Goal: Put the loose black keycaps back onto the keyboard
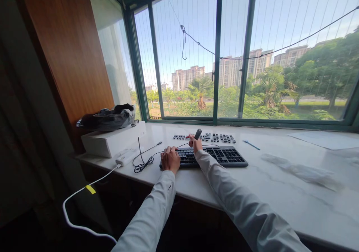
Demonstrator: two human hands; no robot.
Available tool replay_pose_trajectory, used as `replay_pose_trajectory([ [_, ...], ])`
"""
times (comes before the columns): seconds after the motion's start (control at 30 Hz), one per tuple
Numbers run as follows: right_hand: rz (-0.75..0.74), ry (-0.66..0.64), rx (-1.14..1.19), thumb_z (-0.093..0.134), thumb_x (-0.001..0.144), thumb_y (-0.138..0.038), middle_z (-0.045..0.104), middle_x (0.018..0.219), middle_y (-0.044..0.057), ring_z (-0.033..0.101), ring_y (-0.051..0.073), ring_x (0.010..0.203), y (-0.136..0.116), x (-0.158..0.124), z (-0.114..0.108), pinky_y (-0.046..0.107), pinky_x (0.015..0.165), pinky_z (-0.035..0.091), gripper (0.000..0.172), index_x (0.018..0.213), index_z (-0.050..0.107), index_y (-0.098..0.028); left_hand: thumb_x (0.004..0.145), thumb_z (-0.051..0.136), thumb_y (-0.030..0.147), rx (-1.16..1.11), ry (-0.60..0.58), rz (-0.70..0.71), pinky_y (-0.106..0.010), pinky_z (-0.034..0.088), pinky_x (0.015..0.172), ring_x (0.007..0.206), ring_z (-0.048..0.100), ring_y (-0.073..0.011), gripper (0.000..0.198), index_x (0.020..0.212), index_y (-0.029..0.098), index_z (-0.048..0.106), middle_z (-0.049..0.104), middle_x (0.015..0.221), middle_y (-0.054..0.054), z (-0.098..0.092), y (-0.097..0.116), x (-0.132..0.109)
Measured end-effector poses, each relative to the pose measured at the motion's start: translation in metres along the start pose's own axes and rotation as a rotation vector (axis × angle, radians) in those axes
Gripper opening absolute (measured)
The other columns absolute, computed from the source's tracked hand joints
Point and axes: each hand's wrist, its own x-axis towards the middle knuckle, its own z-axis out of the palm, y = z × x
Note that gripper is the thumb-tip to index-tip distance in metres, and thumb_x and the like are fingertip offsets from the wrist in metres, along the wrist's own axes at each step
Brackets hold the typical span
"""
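A black keyboard (224,155) lies on a white marble sill (252,192) under a large window. My left hand (170,159) rests on the keyboard's left end with its fingers curled down. My right hand (195,143) is over the keyboard's upper left part, closed on a small dark tool (198,134) that sticks up from the fingers. Behind the keyboard, rows of loose keycaps (209,137) are laid out on the sill. Both arms wear white sleeves.
A white box (112,140) with a dark bag-like bundle (108,118) on top stands at the left. A white adapter (126,156) and black cable (144,162) lie beside it. A blue pen (251,144), crumpled clear plastic (300,171) and paper (325,139) lie to the right.
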Motion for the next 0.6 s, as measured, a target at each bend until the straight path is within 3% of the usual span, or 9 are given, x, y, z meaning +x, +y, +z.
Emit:
replay_pose_trajectory([
  [0.2, 0.136, 0.065, 0.267, 0.067, 0.069, -0.05, 0.024, 0.042, -0.011, 0.02, 0.005, 0.037, 0.004, -0.008, 0.006, 0.022, 0.038, 0.017, 0.035, 0.071, 0.055, -0.018, 0.09, 0.043, 0.017, -0.078, -0.117, 0.204, -0.03, 0.037, 0.094, 0.104, 0.054, -0.0182, 0.029, 0.095, 0.024, 0.07, 0.064, 0.105, -0.005, 0.003, -0.002, 0.0],
  [0.37, 0.28, 0.08, 0.347, 0.065, 0.073, -0.051, 0.023, 0.041, -0.011, 0.02, 0.005, 0.037, -0.005, -0.013, 0.008, 0.021, 0.037, 0.018, 0.036, 0.072, 0.05, -0.018, 0.089, 0.043, 0.018, -0.104, -0.124, 0.201, -0.028, 0.041, 0.09, 0.099, 0.056, -0.0178, 0.029, 0.092, 0.023, 0.071, 0.065, 0.101, -0.005, 0.003, -0.003, 0.0],
  [0.6, 0.323, 0.031, 0.4, 0.063, 0.076, -0.048, 0.03, 0.043, -0.008, 0.027, 0.006, 0.038, -0.008, -0.019, 0.015, 0.021, 0.038, 0.019, 0.035, 0.067, 0.047, -0.018, 0.09, 0.041, 0.017, -0.092, -0.178, 0.168, -0.027, 0.042, 0.086, 0.099, 0.057, -0.0168, 0.029, 0.097, 0.022, 0.069, 0.063, 0.107, -0.005, 0.003, -0.003, 0.0],
])
